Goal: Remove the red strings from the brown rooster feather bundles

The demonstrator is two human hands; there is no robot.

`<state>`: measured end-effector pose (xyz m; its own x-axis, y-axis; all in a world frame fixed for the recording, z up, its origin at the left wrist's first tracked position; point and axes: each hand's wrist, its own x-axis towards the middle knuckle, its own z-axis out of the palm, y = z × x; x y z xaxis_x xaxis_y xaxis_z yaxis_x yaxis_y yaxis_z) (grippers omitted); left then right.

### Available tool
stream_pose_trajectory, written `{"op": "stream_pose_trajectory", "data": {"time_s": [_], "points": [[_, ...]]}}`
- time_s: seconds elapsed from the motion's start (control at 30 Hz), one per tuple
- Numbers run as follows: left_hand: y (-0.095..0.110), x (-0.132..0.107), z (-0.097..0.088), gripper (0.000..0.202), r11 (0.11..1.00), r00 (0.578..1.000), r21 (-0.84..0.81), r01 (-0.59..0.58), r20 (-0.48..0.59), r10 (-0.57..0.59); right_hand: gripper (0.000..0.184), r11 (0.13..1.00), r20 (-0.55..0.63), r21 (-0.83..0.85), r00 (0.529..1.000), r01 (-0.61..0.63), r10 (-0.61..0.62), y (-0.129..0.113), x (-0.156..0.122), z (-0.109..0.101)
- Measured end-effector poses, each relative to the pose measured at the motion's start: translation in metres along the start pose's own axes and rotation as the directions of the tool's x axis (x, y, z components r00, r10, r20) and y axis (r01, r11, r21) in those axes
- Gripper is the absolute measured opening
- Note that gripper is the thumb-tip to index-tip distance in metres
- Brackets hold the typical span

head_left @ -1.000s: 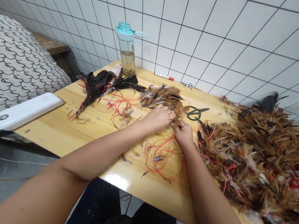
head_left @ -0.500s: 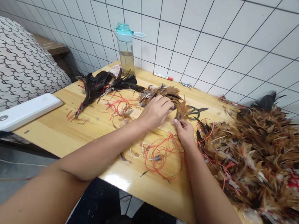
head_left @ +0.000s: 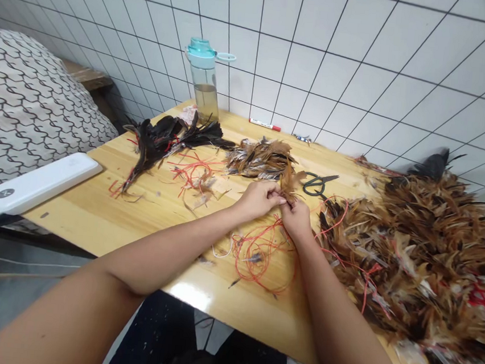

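A small bunch of brown feathers (head_left: 290, 181) points up and away from my fingers, its quill ends pinched low down. My right hand (head_left: 297, 217) is closed on the bunch. Against it comes my left hand (head_left: 261, 199), thumb and fingertips pressed together at the base of the feathers; whether it grips a quill there is hidden. Just beyond my hands lies a pile of brown and grey feathers (head_left: 262, 158). Loops of red cord (head_left: 256, 258) are spread on the table below my wrists. Scissors with black handles (head_left: 317, 183) lie beyond my right hand.
A large heap of brown feathers (head_left: 433, 246) covers the table's right side. Black feathers (head_left: 156, 136) lie at the left, near a water bottle (head_left: 204, 84). A red-and-white marker (head_left: 265, 124) rests by the tiled wall. A white power bank (head_left: 43, 180) sits at the left edge.
My left hand has come from the feather pile back toward me and now meets my right hand at the feathers' base. The right hand has shifted slightly toward me and left.
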<state>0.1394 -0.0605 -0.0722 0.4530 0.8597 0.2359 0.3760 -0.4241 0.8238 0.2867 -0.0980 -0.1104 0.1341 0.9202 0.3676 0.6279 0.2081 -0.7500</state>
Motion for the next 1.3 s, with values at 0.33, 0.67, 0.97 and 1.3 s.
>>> {"op": "stream_pose_trajectory", "data": {"time_s": [0.33, 0.67, 0.97, 1.3], "points": [[-0.002, 0.000, 0.001, 0.018, 0.998, 0.992, 0.040, -0.057, -0.112, 0.061, 0.023, 0.989, 0.047, 0.150, 0.999, -0.014, 0.007, -0.007, -0.002, 0.000], [-0.009, 0.004, -0.004, 0.012, 0.988, 0.993, -0.113, -0.110, -0.047, 0.105, 0.023, 0.883, 0.133, 0.422, 0.977, -0.206, 0.164, -0.010, 0.001, -0.006], [-0.015, 0.022, -0.037, 0.020, 0.996, 0.996, -0.056, -0.066, -0.062, 0.063, 0.028, 0.934, 0.043, 0.321, 0.988, -0.157, 0.151, -0.012, 0.002, -0.010], [-0.076, 0.044, -0.095, 0.038, 0.828, 0.934, 0.458, 0.325, -0.296, -0.202, 0.035, 0.818, -0.048, 0.518, 0.946, -0.251, 0.321, -0.016, 0.001, -0.013]]}}
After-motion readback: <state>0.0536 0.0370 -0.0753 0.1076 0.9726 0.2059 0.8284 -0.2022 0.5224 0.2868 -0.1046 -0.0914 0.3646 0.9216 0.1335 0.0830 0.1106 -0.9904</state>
